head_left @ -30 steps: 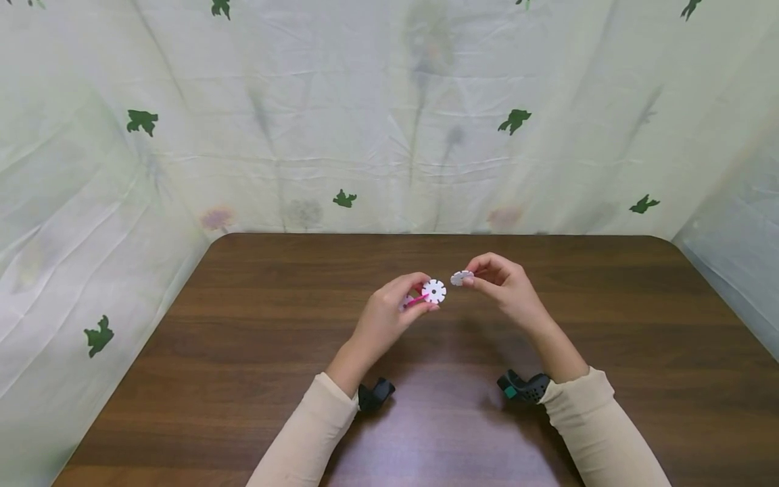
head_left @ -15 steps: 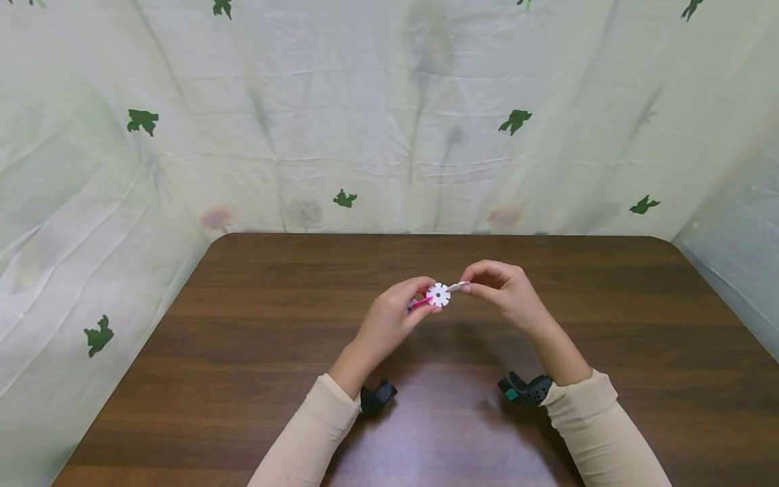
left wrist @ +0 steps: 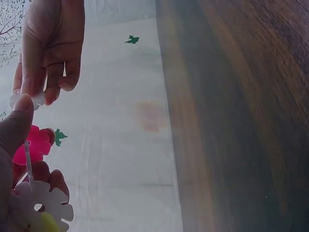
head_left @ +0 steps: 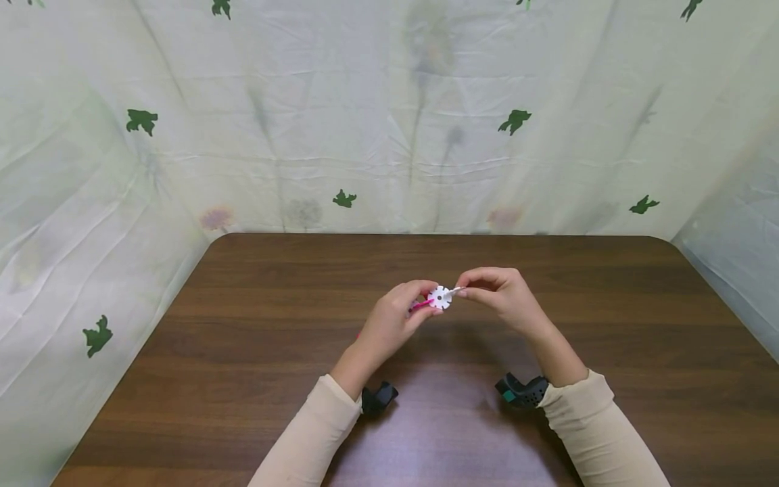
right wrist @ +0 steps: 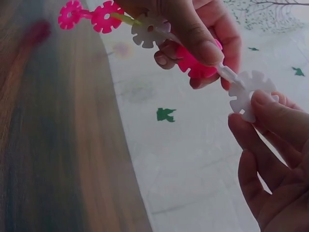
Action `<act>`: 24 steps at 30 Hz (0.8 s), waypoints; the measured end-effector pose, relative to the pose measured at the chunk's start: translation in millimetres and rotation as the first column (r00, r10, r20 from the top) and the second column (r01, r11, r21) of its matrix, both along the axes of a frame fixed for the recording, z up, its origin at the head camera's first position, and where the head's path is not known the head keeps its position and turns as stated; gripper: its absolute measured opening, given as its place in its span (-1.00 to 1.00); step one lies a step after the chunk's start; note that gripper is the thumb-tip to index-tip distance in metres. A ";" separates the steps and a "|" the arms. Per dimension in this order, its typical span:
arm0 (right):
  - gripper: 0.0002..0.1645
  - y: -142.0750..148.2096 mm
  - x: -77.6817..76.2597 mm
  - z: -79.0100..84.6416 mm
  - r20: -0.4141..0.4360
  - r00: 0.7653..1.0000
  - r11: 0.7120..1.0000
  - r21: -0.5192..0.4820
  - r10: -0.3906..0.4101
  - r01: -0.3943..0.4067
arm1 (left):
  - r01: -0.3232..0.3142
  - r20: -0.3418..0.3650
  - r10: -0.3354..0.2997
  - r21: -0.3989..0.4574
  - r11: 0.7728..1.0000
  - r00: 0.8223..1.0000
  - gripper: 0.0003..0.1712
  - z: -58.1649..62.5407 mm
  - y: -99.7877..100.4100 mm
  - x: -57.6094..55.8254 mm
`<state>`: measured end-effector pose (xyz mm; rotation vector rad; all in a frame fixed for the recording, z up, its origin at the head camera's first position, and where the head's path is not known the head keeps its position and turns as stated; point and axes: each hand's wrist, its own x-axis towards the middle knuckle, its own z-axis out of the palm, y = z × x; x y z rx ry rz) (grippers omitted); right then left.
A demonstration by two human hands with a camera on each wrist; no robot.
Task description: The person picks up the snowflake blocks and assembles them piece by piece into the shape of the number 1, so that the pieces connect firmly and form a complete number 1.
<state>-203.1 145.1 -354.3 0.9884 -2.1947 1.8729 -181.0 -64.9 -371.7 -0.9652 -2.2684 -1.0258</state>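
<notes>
My left hand [head_left: 386, 316] grips a chain of notched plastic discs, the slotted snowflake kind. A white disc [head_left: 439, 297] stands at its fingertips, with a pink disc [head_left: 421, 304] edge-on behind it. Across from it, my right hand [head_left: 502, 297] pinches another white disc [right wrist: 244, 94] between thumb and fingers, its edge touching the chain's end. In the right wrist view a pink disc [right wrist: 198, 60] lies under the left thumb, and a yellow disc [right wrist: 125, 18] is edge-on farther along. The left wrist view shows a white disc [left wrist: 46, 205] close by; fingers hide parts of the chain.
Both hands are above a brown wooden table [head_left: 274, 352]. A pale curtain [head_left: 377, 122] with green bird-like shapes stands behind the table's far edge. Dark camera mounts sit at the left wrist [head_left: 379, 399] and right wrist [head_left: 522, 391].
My right hand has moved left and slightly down, bringing its white disc from apart into contact with the chain. The left hand has shifted slightly right and down, still holding the chain.
</notes>
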 end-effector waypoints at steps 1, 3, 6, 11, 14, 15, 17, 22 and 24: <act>-0.87 -0.2 0.0 -0.2 0.001 1.000 1.000 0.000 -0.002 0.002 | -0.001 0.000 0.001 0.002 1.000 1.000 -0.54 -0.2 0.2 -0.1; -0.85 -1.0 0.4 0.0 -0.002 1.000 1.000 -0.007 -0.004 0.004 | -0.005 -0.001 0.005 0.002 1.000 1.000 -0.54 -0.7 0.3 -0.4; -0.83 -4.8 5.6 5.9 -0.015 1.000 1.000 -0.010 -0.018 0.017 | -0.012 0.005 0.012 0.006 1.000 1.000 -0.55 -0.7 0.6 -0.8; -0.75 -9.6 11.0 11.0 0.003 0.998 0.998 -0.014 -0.055 0.055 | -0.025 0.021 0.025 0.035 0.999 0.999 -0.57 0.3 2.2 -0.4; -0.64 -8.7 6.2 3.6 0.037 0.998 0.997 -0.045 -0.059 0.061 | -0.035 0.036 0.033 0.064 0.997 0.999 -0.58 0.7 3.2 0.2; -0.61 -8.4 4.4 1.0 0.042 0.997 0.996 -0.052 -0.068 0.070 | -0.041 0.040 0.038 0.073 0.997 0.998 -0.58 1.0 3.4 0.5; -0.56 -9.2 4.4 0.6 0.026 0.994 0.993 -0.047 -0.103 0.105 | -0.050 0.046 0.046 0.090 0.995 0.998 -0.58 1.2 3.8 0.7; -0.59 -13.0 6.8 0.8 0.035 0.992 0.992 -0.008 -0.125 0.125 | -0.073 0.053 0.067 0.114 0.991 0.996 -0.57 1.0 4.8 0.9; -0.62 -15.6 8.8 1.2 0.076 0.993 0.996 -0.004 -0.088 0.088 | -0.073 0.056 0.067 0.115 0.991 0.996 -0.58 0.7 5.4 1.4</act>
